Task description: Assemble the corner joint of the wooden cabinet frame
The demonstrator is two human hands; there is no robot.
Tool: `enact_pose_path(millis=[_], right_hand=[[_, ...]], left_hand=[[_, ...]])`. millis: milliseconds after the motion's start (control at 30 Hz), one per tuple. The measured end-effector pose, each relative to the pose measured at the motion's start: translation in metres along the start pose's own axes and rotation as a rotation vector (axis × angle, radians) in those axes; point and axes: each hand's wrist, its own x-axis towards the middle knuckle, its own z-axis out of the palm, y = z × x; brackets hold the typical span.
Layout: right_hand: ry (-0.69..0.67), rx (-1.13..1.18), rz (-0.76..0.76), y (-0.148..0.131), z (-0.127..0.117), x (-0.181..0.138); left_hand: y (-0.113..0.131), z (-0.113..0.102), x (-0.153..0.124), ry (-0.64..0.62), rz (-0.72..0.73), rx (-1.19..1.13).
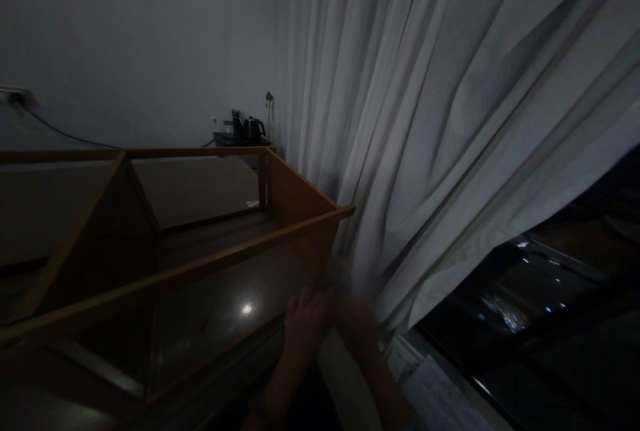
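The pale, sheer curtain (450, 117) hangs in long slanting folds, bunched low just beside the desk's (300, 204) near right corner, its hem rising rightward across dark glass (530, 291).

Two hands (305, 316) (357, 325), one curtain (450, 117), one wooden frame (295, 197) — one kettle (254, 129)

Far corner
A black kettle (254, 128) stood on a dark tray (221, 140) against the grey wall (150, 51); white paper sheets (440, 394) lay bottom right.

Very dim and grainy, hands blurred, one glare spot on the glossy tabletop (246, 309), edges warped.
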Motion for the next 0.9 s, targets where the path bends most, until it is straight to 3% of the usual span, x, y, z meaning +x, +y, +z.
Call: enact_pose_path(millis=[167, 367, 467, 733, 900], right_hand=[[0.065, 0.084, 0.037, -0.004, 0.005, 0.002], [0.103, 0.565, 0.553, -0.02, 0.016, 0.001], [0.133, 0.768, 0.708, -0.027, 0.015, 0.002], [0.155, 0.918, 0.819, -0.028, 0.01, 0.008], [0.132, 0.912, 0.815, -0.029, 0.005, 0.01]], left_hand=[[0.001, -0.003, 0.001, -0.008, -0.001, -0.007], [0.001, -0.001, 0.001, 0.02, -0.003, 0.007], [0.001, 0.0, 0.0, 0.027, 0.003, 0.003], [0.002, -0.005, 0.0, 0.04, 0.022, -0.076], [-0.003, -0.034, 0.004, 0.041, -0.019, -0.181]])
